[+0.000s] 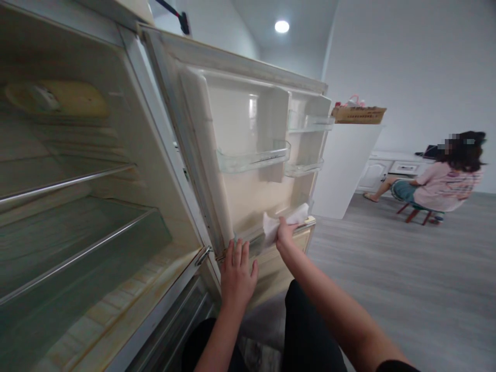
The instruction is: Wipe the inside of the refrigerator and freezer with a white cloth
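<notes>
An open fridge door [248, 170] stands in front of me with clear plastic door shelves [253, 157]. My right hand [285, 232] presses a white cloth [279, 221] against the lowest rail of the door. My left hand [237, 271] lies flat, fingers spread, on the door's bottom edge near the hinge corner. The fridge's inside [77, 206] is at the left, with glass shelves [73, 227] and nothing on them.
A person sits on a low stool [416, 213] at the far right beside a white cabinet [387, 168]. A white counter [343, 165] holding a basket [358, 113] stands behind the door. Grey wood floor [387, 268] spreads to the right.
</notes>
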Tool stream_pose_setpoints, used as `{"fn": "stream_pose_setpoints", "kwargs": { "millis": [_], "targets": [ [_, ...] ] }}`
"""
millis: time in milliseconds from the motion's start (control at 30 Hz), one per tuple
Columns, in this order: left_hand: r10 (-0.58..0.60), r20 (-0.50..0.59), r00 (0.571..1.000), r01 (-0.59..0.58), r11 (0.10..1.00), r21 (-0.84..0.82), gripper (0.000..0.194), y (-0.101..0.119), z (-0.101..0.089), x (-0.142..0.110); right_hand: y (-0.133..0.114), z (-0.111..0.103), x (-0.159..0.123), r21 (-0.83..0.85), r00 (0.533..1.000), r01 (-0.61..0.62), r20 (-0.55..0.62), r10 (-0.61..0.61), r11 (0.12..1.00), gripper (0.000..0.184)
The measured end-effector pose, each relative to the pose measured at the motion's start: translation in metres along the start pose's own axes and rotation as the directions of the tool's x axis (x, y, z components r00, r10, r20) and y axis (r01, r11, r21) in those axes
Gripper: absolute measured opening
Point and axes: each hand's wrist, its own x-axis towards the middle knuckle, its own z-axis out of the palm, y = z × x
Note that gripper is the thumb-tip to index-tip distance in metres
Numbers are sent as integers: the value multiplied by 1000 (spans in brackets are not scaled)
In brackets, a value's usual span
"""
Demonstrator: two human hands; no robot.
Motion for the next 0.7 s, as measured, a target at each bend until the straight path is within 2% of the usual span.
{"fn": "stream_pose_setpoints", "kwargs": {
  "millis": [67,133,200,267,333,433,533,633,700],
  "targets": [
    [0,28,1000,-1,1000,10,57,1,-1,2,-3,14,-22,170,996,-83,-23,89,982,65],
    [-3,47,999,2,1000,8,56,2,-1,3,-6,25,-45,405,975,-209,13,223,890,70],
    [-5,53,999,5,1000,8,56,1,-1,2,-9,34,-68,575,941,-330,142,305,748,67],
    [5,39,999,-4,1000,-8,57,-3,0,0,-12,40,-89,649,899,-437,289,329,622,56],
    [34,18,999,-33,998,-49,61,-10,0,-3,-15,42,-106,640,854,-520,408,323,566,42],
    [90,21,996,-87,990,-111,69,-22,-2,-7,-19,40,-125,561,779,-612,549,303,558,27],
    [117,52,992,-107,981,-159,74,-30,-9,-13,-24,34,-139,545,703,-676,678,214,496,29],
    [81,66,994,-64,971,-230,76,-32,-18,-19,-23,31,-153,524,627,-741,764,153,420,32],
    [33,66,997,-14,963,-269,75,-31,-24,-22,-20,32,-161,519,608,-760,781,143,392,32]
  ]
}}
